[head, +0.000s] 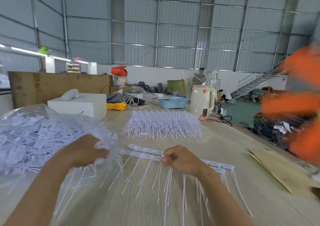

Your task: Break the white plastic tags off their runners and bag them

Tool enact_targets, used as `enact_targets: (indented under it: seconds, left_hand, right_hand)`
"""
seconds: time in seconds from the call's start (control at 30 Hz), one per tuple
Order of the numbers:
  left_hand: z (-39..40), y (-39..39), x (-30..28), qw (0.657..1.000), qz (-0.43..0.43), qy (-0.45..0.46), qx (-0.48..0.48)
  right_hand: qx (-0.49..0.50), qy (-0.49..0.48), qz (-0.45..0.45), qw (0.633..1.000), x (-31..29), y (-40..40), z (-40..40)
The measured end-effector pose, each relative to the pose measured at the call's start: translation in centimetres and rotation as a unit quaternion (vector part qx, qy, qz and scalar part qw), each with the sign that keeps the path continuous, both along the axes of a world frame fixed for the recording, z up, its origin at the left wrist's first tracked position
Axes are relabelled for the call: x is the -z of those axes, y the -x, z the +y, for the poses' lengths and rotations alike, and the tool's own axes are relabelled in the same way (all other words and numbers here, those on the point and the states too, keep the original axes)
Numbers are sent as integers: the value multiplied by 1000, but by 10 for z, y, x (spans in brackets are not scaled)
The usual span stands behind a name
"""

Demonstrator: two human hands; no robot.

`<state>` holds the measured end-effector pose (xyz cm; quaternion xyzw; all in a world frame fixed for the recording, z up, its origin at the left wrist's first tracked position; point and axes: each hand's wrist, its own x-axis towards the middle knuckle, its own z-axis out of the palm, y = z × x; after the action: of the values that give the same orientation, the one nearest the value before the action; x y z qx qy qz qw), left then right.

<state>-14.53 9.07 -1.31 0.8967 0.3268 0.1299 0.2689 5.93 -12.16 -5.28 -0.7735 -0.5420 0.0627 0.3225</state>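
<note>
A runner of white plastic tags (147, 152) lies across the pale table in front of me, its thin tails pointing toward me. My right hand (180, 158) pinches the tags near the runner's middle, thumb against curled fingers. My left hand (86, 150) grips the rim of a clear plastic bag (52, 132) at the left, which is filled with loose white tags. A tall stack of unbroken tag runners (163, 125) sits farther back on the table.
A white box (79, 104), yellow cord (116, 106), blue basket (173, 102) and cream kettle (202, 99) stand at the table's back. Cardboard (280, 170) lies at the right edge. A blurred person in orange (297, 101) stands at the right.
</note>
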Motion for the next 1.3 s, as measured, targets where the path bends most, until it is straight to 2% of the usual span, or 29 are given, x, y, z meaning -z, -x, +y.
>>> enact_targets:
  seconds: [0.07, 0.13, 0.17, 0.23, 0.3, 0.37, 0.4, 0.47, 0.6, 0.7, 0.77, 0.8, 0.87, 0.9, 0.93, 0.97, 1.0, 1.07, 1.2, 1.3]
  left_hand:
    - [28, 3, 11, 975, 107, -171, -93]
    - [45, 3, 22, 957, 128, -202, -161]
    - [49, 1, 26, 950, 95, -219, -201]
    - [49, -3, 29, 911, -19, -315, -264]
    - [39, -4, 31, 884, -103, -378, -254]
    - [38, -7, 38, 905, -49, -352, -232]
    - [39, -8, 42, 922, 20, -309, -232]
    - [40, -10, 46, 926, 134, -267, -232]
    - [28, -9, 29, 904, 168, -309, -245]
    - [4, -9, 11, 890, 204, -300, -275]
    - [-18, -12, 1, 896, 182, -297, -274]
    - [-32, -16, -4, 902, 138, -311, -265]
    - [-58, -29, -5, 919, -32, -331, -212]
    - [-70, -38, 2, 931, -128, -302, -162]
    - [-81, -48, 11, 949, -196, -228, -98]
    - [-90, -58, 21, 967, -219, -130, -35]
    - [-97, -67, 32, 978, -206, -37, 22]
    - [-104, -79, 52, 977, -177, 70, 98]
    - [-95, -84, 67, 944, -288, 138, 78]
    - [-95, -84, 64, 920, -345, 177, 58]
  right_hand:
    - [-1, 1, -6, 1000, 3, 0, 3]
    - [0, 0, -8, 1000, 4, -1, 4]
    - [0, 0, -10, 1000, 5, -1, 5]
    - [4, 8, -18, 1000, 5, 0, 6]
    - [10, 11, -26, 1000, 6, 0, 7]
    - [11, 8, -26, 1000, 6, 1, 7]
    - [10, 5, -26, 1000, 6, 1, 7]
    - [11, -2, -20, 1000, 5, 2, 7]
    - [11, -17, -2, 1000, 1, 6, 5]
    - [2, -23, 9, 1000, -1, 9, 4]
    - [-11, -15, 14, 1000, -2, 11, 3]
    - [-19, -11, 17, 1000, -3, 12, 3]
    - [-33, -16, 22, 999, -5, 14, 2]
    - [-35, -26, 28, 999, -6, 16, 3]
    - [-35, -38, 43, 998, -7, 18, 3]
    - [-37, -53, 67, 996, -7, 20, 4]
    - [-40, -64, 93, 993, -7, 21, 4]
    - [-46, -67, 112, 990, -6, 22, 4]
    - [-20, -62, 107, 992, -5, 23, 7]
    - [25, -82, 62, 994, -4, 21, 11]
